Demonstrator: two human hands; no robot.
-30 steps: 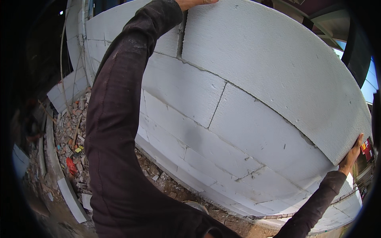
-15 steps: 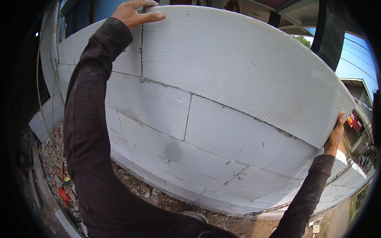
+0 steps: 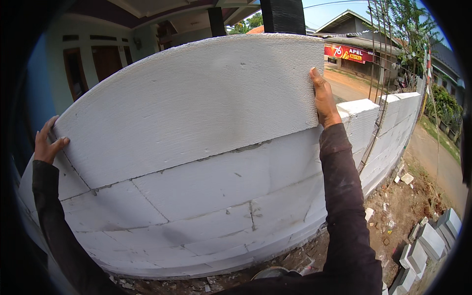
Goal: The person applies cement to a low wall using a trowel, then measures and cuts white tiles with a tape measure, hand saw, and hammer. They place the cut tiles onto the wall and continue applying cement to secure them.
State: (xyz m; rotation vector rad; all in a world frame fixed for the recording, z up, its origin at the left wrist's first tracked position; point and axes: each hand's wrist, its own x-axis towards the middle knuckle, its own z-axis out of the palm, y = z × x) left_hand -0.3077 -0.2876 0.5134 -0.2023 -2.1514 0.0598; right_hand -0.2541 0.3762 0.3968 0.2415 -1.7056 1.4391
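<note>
Head view is now turned up and to the right compared with the earlier frames: half a second ago the wall filled the picture and the ground at its left foot was seen, whereas now a house front, a dark post and a street are seen above the wall. The left hand (image 3: 47, 143), which was then high at the upper left, is now seen low at the left edge; the right hand (image 3: 324, 101), then far off at the right rim, is now seen near the middle right.

A large white block (image 3: 196, 108) is held at both ends, seated on the top course of the wall (image 3: 206, 206). The left fingers (image 3: 60, 143) are curled around its left end, and the right fingers (image 3: 317, 83) are pressed flat along its right end, with the thumb side hidden behind the edge. Both forearms are covered by dark sleeves.

The wall is built of white blocks with grey joints, and it is carried on to the right in a lower course beside thin steel bars (image 3: 376, 73). Bare earth with rubble is seen at its foot, and spare blocks (image 3: 427, 246) are laid on the ground at the lower right. A road (image 3: 442, 162) is seen beyond, with trees and roofs under a clear sky.
</note>
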